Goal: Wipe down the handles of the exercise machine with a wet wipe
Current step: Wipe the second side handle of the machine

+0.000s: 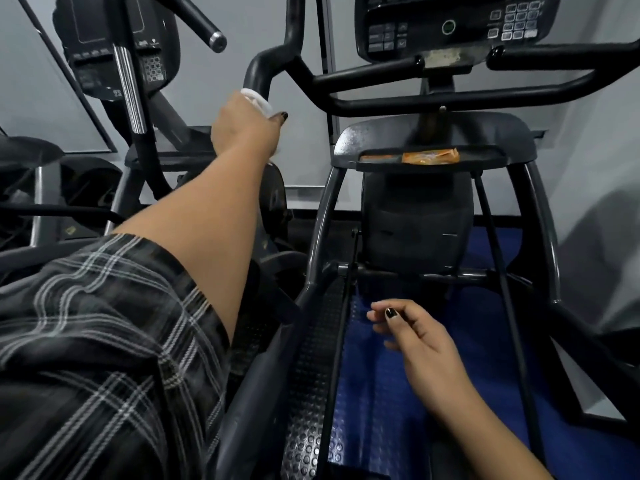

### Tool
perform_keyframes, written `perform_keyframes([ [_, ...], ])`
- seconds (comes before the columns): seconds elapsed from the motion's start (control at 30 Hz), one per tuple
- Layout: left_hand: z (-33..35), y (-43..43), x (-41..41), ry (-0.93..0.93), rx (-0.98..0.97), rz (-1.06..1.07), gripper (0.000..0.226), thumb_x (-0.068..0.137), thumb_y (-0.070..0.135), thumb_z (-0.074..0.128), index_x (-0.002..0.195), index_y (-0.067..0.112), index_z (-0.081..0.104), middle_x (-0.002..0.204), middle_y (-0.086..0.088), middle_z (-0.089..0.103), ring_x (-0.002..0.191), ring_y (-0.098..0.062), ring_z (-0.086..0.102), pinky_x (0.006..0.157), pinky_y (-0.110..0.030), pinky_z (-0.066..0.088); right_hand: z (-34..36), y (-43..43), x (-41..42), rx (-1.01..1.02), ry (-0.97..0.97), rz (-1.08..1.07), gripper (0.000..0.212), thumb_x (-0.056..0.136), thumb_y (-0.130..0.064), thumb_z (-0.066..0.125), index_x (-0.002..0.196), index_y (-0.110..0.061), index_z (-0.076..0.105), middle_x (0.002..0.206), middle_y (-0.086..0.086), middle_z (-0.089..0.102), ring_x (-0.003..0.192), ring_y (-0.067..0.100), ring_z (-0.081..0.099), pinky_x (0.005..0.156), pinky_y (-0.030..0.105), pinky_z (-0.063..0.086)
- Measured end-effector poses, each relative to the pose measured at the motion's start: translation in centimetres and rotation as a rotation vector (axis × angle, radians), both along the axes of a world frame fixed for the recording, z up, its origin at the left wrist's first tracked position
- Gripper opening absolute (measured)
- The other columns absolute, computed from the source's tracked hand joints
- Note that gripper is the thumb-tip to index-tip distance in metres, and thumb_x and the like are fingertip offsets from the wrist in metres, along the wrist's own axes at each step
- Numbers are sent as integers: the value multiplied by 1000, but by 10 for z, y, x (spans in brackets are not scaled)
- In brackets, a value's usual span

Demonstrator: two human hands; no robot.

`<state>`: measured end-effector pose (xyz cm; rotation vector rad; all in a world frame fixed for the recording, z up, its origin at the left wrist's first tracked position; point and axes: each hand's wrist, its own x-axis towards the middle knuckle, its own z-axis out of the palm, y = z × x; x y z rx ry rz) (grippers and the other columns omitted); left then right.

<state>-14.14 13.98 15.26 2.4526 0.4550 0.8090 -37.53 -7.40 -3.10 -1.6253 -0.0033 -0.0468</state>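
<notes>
While the outstretched left hand point(242, 128) wraps a white wet wipe point(257, 101) round the curved black machine handle point(258, 72), fingers gripping; the right hand point(412, 336) hangs low, fingers loosely curled, holding nothing.

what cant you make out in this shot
Head view only:
- wipe: mostly hidden under the left hand.
- handle: gripped stretch covered by hand and wipe.
- console labels: too small and blurred.
- orange packet: print blurred.
- right hand: lower fingers blurred.

packet point(430, 156) on tray point(485, 158), console point(450, 26) above, handle point(258, 69) L
</notes>
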Motion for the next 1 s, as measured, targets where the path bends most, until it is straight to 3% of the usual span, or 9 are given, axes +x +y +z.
perform_keyframes([
  [0.1,-5,3,-12,30,-29,-54,44,82,49,70,112,19,57,91,3,59,80,-19,56,67,-30,41,2,-5,-10,-12,-10,-2,24,100,-18,47,100,-28,68,99,-14,72,95,0,66,80,19,48],
  [0.17,-14,5,-23,37,-57,-58,45,82,47,71,112,17,57,90,2,59,76,-18,56,66,-30,41,5,-9,-16,-31,-19,-1,24,100,-18,47,100,-29,68,99,-15,72,95,-1,65,79,18,48],
  [0.33,-49,13,-60,65,-94,-18,51,85,44,67,120,11,50,106,-4,59,100,-26,60,73,-33,38,13,-14,-30,-41,-45,-10,25,100,-17,47,99,-30,69,99,-16,72,95,-1,65,85,24,48],
  [0.47,-82,19,-86,86,-108,15,53,84,47,66,116,10,49,111,-9,64,103,-32,62,77,-35,41,15,-12,-40,-49,-55,30,25,100,-19,46,100,-31,68,99,-17,72,97,-1,65,84,22,48],
  [0.63,-114,21,-115,90,69,89,59,86,52,65,114,5,42,110,-16,65,100,-39,64,80,-43,48,18,-8,-51,-45,-58,69,26,100,-20,46,100,-33,68,100,-16,71,97,-1,65,85,23,47],
  [0.73,-136,22,-124,30,211,89,59,88,40,65,122,0,38,116,-20,58,104,-39,60,81,-47,49,19,-7,-53,-40,-61,76,26,100,-20,47,99,-34,68,100,-16,71,97,0,65,84,23,48],
  [0.87,-163,26,-138,105,353,99,69,87,18,67,137,-3,25,122,-20,50,105,-36,58,82,-42,52,22,-5,-55,-49,-69,86,27,100,-21,46,99,-37,68,101,-17,71,98,1,64,87,28,50],
  [1.0,-172,29,-157,195,331,105,60,91,22,65,132,-4,31,120,-20,52,101,-34,63,78,-37,52,28,-1,-62,-46,-83,109,29,100,-22,46,97,-40,68,102,-17,71,99,1,64,90,31,50],
])
